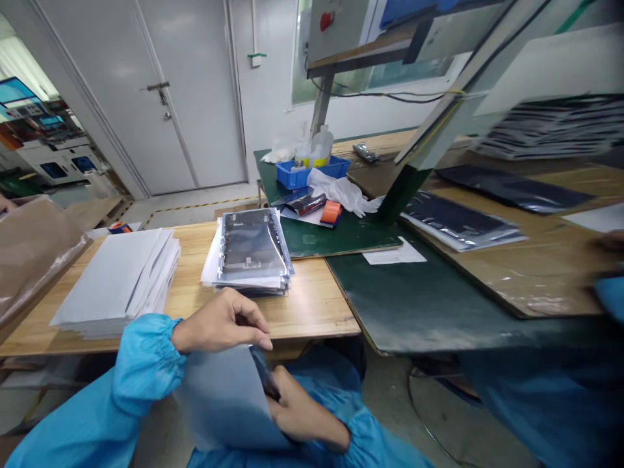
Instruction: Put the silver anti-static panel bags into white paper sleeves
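Both white paper (219,400) and dark film (264,372) are sitting at six o'clock; your right hand (296,409) is gripping the film, your left hand (224,322) is showing narrow fingers, pinch unclear; uneven pulling could crease either.

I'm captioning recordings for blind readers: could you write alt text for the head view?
A person's right hand holds a pale sheet by its edge, with the left hand at its top. Beyond, a wooden table holds stacked white paper and a pile of dark glossy sheets.
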Motion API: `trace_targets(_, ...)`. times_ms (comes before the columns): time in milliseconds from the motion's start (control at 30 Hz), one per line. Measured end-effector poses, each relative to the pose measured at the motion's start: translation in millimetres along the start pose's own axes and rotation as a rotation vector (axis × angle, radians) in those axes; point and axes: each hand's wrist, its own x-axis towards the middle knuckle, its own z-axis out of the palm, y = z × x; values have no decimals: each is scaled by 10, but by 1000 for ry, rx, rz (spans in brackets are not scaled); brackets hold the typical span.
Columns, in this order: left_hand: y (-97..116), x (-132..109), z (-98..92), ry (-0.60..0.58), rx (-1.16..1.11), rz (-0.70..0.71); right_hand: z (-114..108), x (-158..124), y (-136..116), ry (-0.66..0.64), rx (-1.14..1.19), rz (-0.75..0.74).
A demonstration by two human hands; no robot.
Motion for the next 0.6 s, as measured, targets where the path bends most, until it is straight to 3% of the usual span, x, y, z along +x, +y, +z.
trace_targets(67, 132, -26, 62, 65, 91, 126, 53, 108, -63, 0, 27, -83)
trace_targets(100, 205, -57, 84, 169, 177, 221, 64, 175, -116, 24, 62, -112)
trace_targets(200, 341, -229, 116, 720, 521, 451, 18, 420, -320, 169, 197, -129)
trace_targets(267, 278, -384, 151, 1005, 698, 419, -63, 604, -451, 321, 273, -118)
trace_targets(367, -83, -579, 297, 1102, 756, 151, -189, 862, -576, 635, 394, -186)
trace_targets(433, -409, -645, 427, 1164, 618, -78, -240, 985, -608, 804, 510, -213)
trace_targets(500, -695, -655, 527, 1268, 262, -281, -259, 1055, -621, 921, 611, -201)
trace_targets(600, -922, -595, 575, 1190, -452, -326, -249, 1082, -634, 970, 678, -178)
